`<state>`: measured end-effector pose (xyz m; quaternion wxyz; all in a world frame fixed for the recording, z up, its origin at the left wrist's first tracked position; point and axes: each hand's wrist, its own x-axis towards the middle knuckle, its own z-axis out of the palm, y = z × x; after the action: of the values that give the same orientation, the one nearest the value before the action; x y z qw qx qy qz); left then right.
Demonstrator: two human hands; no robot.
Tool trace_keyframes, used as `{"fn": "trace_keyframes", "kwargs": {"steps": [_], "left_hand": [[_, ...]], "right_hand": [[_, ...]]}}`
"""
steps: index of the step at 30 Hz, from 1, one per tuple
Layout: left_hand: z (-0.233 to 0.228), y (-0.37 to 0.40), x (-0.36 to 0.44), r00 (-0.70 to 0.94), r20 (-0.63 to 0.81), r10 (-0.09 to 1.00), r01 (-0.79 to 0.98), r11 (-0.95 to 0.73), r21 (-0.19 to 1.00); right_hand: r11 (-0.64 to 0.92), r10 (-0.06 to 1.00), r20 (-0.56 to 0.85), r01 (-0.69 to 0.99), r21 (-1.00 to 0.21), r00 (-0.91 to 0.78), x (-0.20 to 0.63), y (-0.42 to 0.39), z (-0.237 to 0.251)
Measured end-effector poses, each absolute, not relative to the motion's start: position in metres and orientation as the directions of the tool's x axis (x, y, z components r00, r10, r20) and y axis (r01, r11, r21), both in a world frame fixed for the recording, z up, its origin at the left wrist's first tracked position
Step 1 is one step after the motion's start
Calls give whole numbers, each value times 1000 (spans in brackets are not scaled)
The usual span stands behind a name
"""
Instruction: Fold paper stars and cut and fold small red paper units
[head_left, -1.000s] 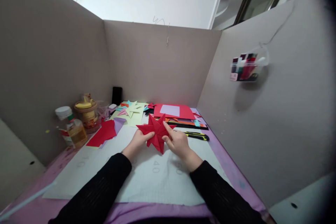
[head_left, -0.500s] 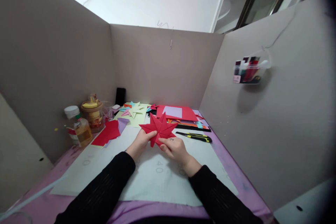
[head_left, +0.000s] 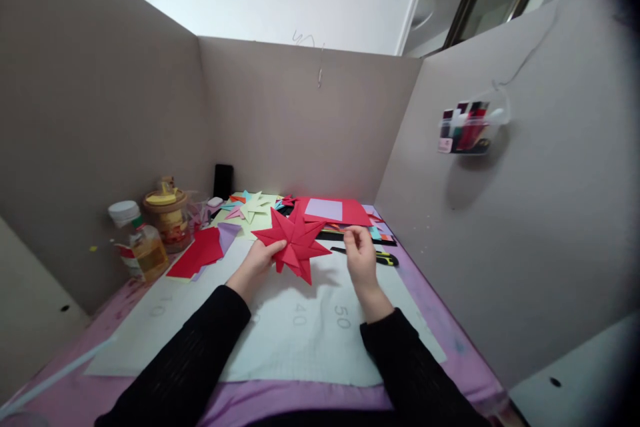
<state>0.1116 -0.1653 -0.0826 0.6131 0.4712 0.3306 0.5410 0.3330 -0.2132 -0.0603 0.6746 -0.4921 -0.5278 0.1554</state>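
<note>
From my end, the left grip [head_left: 259, 260] had the red star [head_left: 299, 237] pinched toward two o'clock, right grip [head_left: 361, 257] curled, apart at the star's three, couldn't tell if empty.

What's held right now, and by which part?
A red paper star, gripped at its left side by the left hand, thumb on top near the centre. The right hand shows no held object.

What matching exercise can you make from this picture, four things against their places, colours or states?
1. red star
2. right hand
3. utility knife
4. clear container

A. hanging at the right wall
B. curled, apart from the star
C. held in the left hand
D. yellow and black

Pairs: 1-C, 2-B, 3-D, 4-A
</note>
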Motion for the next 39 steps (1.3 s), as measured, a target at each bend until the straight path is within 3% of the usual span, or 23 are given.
{"fn": "trace_keyframes", "kwargs": {"steps": [2,4,6,9,14,19,26,39], "left_hand": [[-81,-164,103,327,71,942,-366,57,929],[-76,-167,96,432,72,899,-354,96,931],[-72,-171,91,525,68,849,-320,123,939],[-69,-173,86,599,40,800,-253,142,957],[-70,-169,79,576,16,817,-203,123,971],[-63,-171,77,617,9,787,-102,69,992],[-58,-175,89,654,23,756,25,-52,998],[-58,-177,97,656,18,755,-95,60,994]], "right_hand": [[399,892,384,-14,-917,236,346,-206,-59],[183,968,227,-324,-928,-104,350,-202,-60],[-58,906,143,-451,-891,-399,347,-204,-63],[-222,793,118,-464,-858,-598,335,-212,-66],[-190,763,170,-467,-864,-624,329,-222,-69],[-148,720,90,-278,-949,-689,330,-219,-75],[80,709,109,-74,-994,-696,318,-218,-75],[51,696,94,-81,-995,-711,320,-214,-82]]}}
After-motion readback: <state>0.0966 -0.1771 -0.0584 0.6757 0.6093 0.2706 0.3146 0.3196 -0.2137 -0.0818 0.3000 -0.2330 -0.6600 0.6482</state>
